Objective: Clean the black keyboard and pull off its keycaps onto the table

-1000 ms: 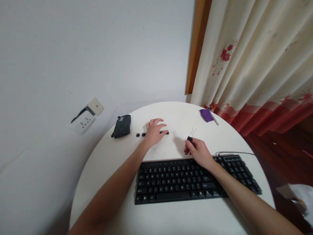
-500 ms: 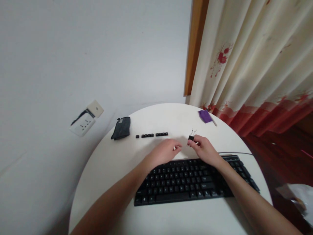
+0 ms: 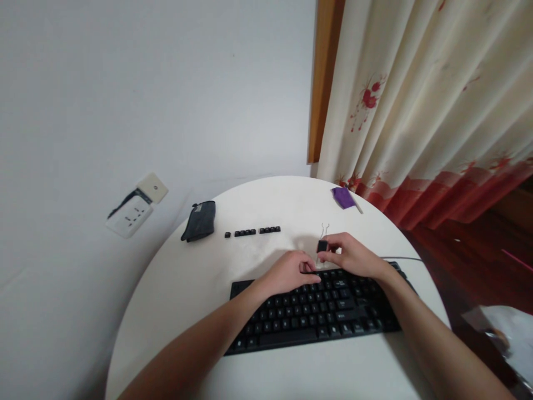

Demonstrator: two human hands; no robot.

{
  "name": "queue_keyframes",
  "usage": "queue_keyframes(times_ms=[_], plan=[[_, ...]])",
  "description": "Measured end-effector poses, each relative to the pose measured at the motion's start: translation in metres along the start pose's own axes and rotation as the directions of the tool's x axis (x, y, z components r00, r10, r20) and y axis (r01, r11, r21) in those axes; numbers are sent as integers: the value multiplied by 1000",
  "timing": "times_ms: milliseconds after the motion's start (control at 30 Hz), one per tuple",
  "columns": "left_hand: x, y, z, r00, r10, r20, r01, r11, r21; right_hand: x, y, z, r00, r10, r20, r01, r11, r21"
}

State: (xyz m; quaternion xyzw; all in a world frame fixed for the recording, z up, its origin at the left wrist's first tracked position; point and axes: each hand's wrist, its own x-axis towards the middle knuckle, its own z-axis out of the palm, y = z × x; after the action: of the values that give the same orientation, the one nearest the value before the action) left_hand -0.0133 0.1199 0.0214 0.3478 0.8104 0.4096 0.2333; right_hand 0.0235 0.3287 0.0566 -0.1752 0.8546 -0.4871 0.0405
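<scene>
A black keyboard [image 3: 297,319] lies on the white round table [image 3: 250,366], partly covered by my forearms. My right hand [image 3: 347,254] pinches a keycap puller [image 3: 322,246] with a black handle. Thin wire prongs stick out of both its ends, the lower ones close above the keyboard's top edge. My left hand [image 3: 295,272] rests over the upper middle of the keyboard, its thumb apart from the loosely curled fingers and nothing visible between them. Beyond it, loose black keycaps [image 3: 245,233] stand in a row of small groups, with a single one at the left.
A dark zip pouch [image 3: 200,221] sits near the table's left rim. On the far right lies a purple cloth [image 3: 343,198] beside a thin pale stick. The keyboard cable [image 3: 402,258] runs off to the right. A wall and curtain [image 3: 387,128] bound the table.
Both hands have come down towards the keyboard's top edge, the keycap puller with them. My left hand's thumb has moved over the keys. The view has shifted slightly.
</scene>
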Motion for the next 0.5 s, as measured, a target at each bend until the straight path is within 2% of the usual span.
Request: queue_keyframes(times_ms=[100,300,500], plan=[[0,-3,0,1000,-2,-9,2,1000,-30,-1,-1,1,997,0,74,0,1000,6],[0,-2,-1,999,47,2,-47,999,10,-2,-5,5,994,-2,109,1,1000,10],[0,1,-3,995,102,14,-102,995,-16,-5,-2,5,968,-43,247,42,999,10]])
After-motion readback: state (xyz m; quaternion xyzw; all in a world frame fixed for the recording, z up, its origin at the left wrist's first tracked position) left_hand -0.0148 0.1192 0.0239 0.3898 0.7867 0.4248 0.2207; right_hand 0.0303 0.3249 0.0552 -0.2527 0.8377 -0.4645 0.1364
